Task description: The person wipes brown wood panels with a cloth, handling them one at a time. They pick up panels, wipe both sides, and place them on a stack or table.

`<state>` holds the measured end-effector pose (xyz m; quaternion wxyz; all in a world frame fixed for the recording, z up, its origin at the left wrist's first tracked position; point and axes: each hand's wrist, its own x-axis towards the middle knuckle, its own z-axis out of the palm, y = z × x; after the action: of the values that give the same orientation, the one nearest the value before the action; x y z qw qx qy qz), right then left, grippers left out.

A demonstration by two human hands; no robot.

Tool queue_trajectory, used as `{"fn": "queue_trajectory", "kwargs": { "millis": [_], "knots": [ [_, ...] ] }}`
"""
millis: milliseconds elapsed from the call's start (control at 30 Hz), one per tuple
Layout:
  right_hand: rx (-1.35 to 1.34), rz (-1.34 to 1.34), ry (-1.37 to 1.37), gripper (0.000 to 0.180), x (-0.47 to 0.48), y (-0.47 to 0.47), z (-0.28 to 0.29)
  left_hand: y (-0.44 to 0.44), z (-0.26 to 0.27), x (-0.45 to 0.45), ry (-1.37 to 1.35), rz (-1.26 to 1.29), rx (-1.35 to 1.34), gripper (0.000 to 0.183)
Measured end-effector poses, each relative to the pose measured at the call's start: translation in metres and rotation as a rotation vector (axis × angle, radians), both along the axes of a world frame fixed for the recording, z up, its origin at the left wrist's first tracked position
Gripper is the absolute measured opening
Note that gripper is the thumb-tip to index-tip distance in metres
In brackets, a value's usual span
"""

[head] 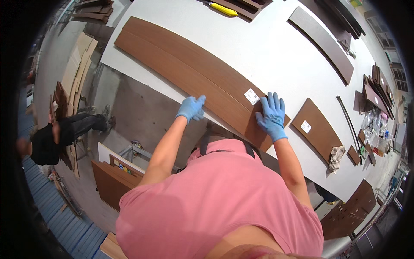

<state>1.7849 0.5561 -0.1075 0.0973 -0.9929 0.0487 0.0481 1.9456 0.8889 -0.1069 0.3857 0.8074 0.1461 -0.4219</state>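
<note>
Two long brown wood-grain boards [190, 76] lie side by side on a white tabletop [245, 39], a thin seam between them. A white printed label [251, 96] is on the boards near their right end. My right hand [272, 117], in a blue glove, rests on that end just beside the label, its fingers spread. At the near long edge, my blue-gloved left hand [191, 108] has its fingers bent against the board. Whether it grips the edge is unclear. To the right lies a shorter brown panel [315, 129] with its own label.
A yellow utility knife [223, 9] lies at the far edge. Rightward are a grey-topped board [323, 42], a crumpled cloth [336, 158], dark strips [349, 123] and stacked panels [376, 92]. Upright panels [113, 184] stand at lower left. A person in dark clothes [69, 134] is farther left.
</note>
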Motion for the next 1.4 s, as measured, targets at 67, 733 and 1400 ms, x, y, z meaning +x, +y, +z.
{"fn": "queue_trajectory", "kwargs": {
  "millis": [67,733,1400],
  "knots": [
    [0.042,-0.078,-0.120,0.075,0.006,0.006,-0.005,-0.004,0.025,0.010,-0.049,-0.363,0.202,0.052],
    [0.359,-0.012,-0.208,0.086,0.015,-0.013,-0.021,-0.098,-0.044,0.057,-1.206,-0.758,0.343,0.081],
    [-0.373,-1.675,0.031,0.104,-0.320,-0.397,-0.081,-0.112,-0.041,0.050,-1.271,-0.805,0.418,0.077]
  ]
}}
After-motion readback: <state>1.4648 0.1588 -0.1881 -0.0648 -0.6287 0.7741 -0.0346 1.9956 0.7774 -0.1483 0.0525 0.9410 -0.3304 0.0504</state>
